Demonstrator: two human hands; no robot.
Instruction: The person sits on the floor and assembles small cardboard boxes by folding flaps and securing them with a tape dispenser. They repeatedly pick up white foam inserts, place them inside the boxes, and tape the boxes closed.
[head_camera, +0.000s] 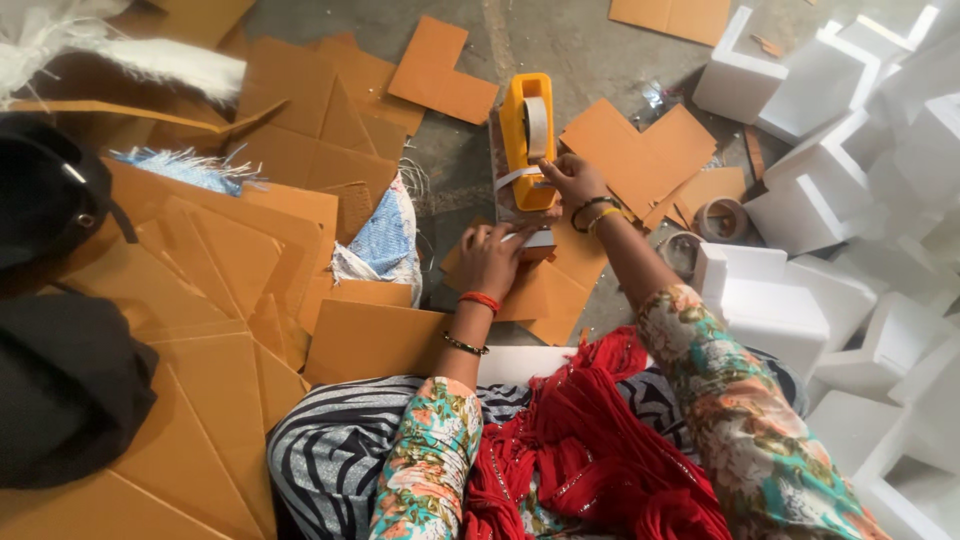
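Concrete floor (590, 60) carries everything. Biggest: brown cardboard sheets (200, 290) spread across the floor's left side and far edge, more L-shaped cut pieces (640, 150) beside the dispenser. White foam corner blocks (800, 200) piled along the floor's right edge. Blue-white woven sack (385, 240) lies between the cardboard and the hands. Yellow tape dispenser (525, 140) stands upright on a small box (515, 215), mid-floor, straight ahead of the person. Two spent tape cores (722, 218) on the floor just right of it. Left hand (492, 260) lies flat, pressing on the box's near end, fingers spread. Right hand (570, 182) pinches the white tape strip (518, 177) pulled off the dispenser. Tape roll sits in the dispenser's top.
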